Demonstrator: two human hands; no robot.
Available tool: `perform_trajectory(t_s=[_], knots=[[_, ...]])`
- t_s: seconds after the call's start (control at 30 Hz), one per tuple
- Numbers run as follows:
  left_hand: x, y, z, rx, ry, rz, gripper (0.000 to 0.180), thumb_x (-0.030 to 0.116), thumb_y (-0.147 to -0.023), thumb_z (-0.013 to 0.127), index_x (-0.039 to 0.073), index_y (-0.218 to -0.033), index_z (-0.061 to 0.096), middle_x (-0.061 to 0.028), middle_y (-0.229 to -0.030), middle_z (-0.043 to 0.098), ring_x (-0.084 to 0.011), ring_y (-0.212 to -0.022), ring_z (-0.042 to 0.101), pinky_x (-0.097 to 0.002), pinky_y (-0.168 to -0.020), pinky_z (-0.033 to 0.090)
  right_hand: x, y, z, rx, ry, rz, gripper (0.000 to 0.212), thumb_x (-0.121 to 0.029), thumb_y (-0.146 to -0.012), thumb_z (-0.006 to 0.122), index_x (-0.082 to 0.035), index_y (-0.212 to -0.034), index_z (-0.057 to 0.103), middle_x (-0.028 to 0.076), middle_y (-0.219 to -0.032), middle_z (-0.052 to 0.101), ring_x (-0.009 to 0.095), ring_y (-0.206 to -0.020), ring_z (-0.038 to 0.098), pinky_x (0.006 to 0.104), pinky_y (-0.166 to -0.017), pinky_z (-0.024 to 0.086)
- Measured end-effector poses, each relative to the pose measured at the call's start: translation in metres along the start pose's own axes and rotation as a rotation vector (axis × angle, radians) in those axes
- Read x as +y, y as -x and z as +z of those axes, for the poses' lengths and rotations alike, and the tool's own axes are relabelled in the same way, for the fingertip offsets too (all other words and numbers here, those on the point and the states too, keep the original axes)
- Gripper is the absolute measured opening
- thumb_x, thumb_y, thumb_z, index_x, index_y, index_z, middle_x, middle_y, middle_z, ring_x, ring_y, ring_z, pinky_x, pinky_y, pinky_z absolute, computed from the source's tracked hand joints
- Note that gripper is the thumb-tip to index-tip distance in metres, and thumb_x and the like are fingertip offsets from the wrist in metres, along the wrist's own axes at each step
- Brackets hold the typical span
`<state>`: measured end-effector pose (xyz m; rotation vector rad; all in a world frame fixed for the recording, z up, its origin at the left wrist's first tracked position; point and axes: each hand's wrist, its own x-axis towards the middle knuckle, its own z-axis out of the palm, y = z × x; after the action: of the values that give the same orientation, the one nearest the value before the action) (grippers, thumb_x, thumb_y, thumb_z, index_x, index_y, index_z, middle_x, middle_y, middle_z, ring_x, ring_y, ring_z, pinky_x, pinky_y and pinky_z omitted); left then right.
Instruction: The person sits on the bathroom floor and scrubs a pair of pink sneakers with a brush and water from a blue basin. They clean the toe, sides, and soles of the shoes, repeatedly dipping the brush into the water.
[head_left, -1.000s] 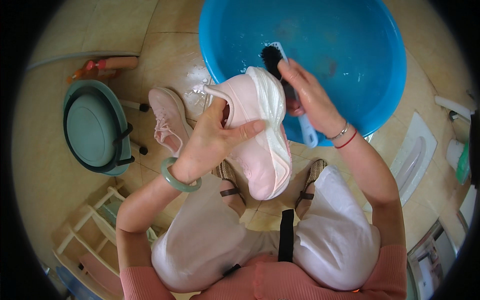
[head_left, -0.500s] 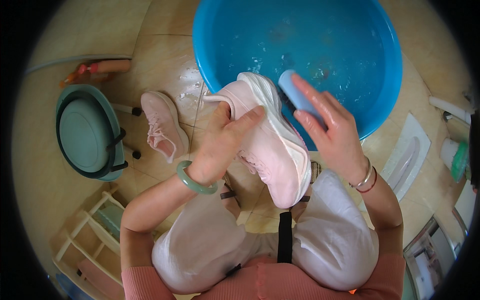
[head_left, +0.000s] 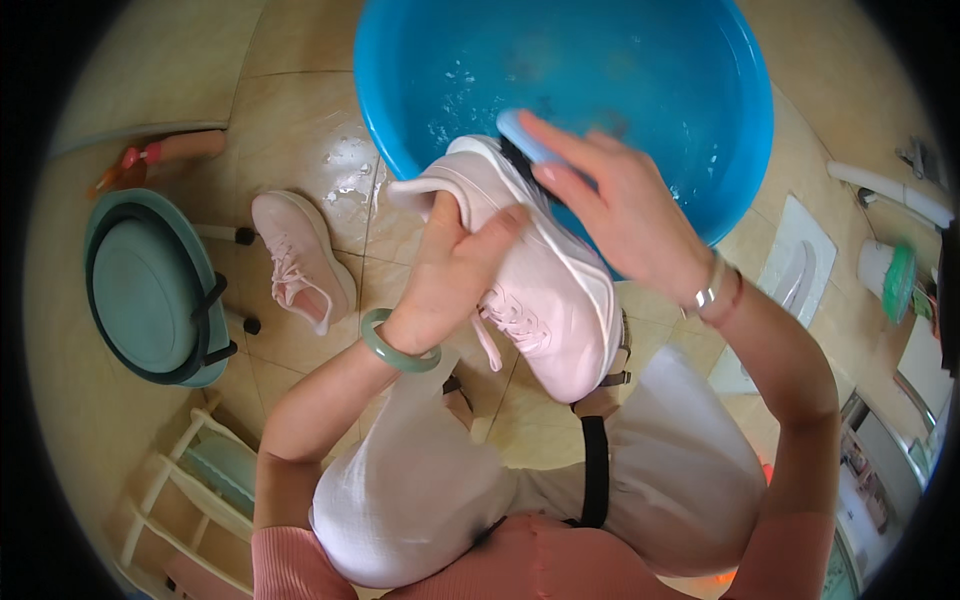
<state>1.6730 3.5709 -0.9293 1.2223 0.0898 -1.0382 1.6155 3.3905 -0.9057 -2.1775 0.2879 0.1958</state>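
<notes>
My left hand (head_left: 460,255) grips a pale pink sneaker (head_left: 560,345) by its opening, with the fingers inside and the thumb on its side. The shoe is tilted, its toe toward me and its heel over the near rim of a blue basin (head_left: 368,100) of water. My right hand (head_left: 625,195) is closed around a light blue scrub brush (head_left: 522,135). Its dark bristles are against the white sole near the heel. A second pink sneaker (head_left: 300,255) lies on the floor to the left, apart from my hands.
A folded green basin (head_left: 150,290) leans at the left by a cream rack (head_left: 165,480). Behind it lies an orange-handled item (head_left: 185,147). A white squat toilet (head_left: 800,255) is set in the floor at right, near a green-and-white container (head_left: 890,275). Tiles by the basin look wet.
My right hand has moved the brush left and away from me along the sole, toward the heel. The sneaker has turned slightly, showing more of its laces. The whole view has shifted a little.
</notes>
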Motion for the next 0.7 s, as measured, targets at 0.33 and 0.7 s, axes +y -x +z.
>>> perform_trajectory(t_s=[0.33, 0.7], knots=[[-0.018, -0.01, -0.004, -0.124, 0.044, 0.064, 0.046, 0.004, -0.097, 0.059, 0.001, -0.139, 0.042, -0.007, -0.125, 0.055, -0.0143, -0.113, 0.056, -0.0305, -0.094, 0.05, 0.003, -0.01, 0.02, 0.15, 0.028, -0.03, 0.04, -0.015, -0.099, 0.06, -0.007, -0.139, 0.058, 0.024, -0.084, 0.057, 0.041, -0.072, 0.055, 0.0438, -0.067, 0.047], [-0.022, -0.002, -0.006, -0.128, 0.053, 0.052, 0.047, 0.004, -0.096, 0.061, -0.001, -0.138, 0.042, -0.0088, -0.126, 0.056, -0.0155, -0.115, 0.057, -0.0311, -0.096, 0.049, -0.023, 0.044, 0.01, 0.137, 0.057, 0.108, 0.042, -0.014, -0.099, 0.061, -0.009, -0.141, 0.058, 0.021, -0.085, 0.057, 0.039, -0.072, 0.057, 0.0463, -0.068, 0.049]])
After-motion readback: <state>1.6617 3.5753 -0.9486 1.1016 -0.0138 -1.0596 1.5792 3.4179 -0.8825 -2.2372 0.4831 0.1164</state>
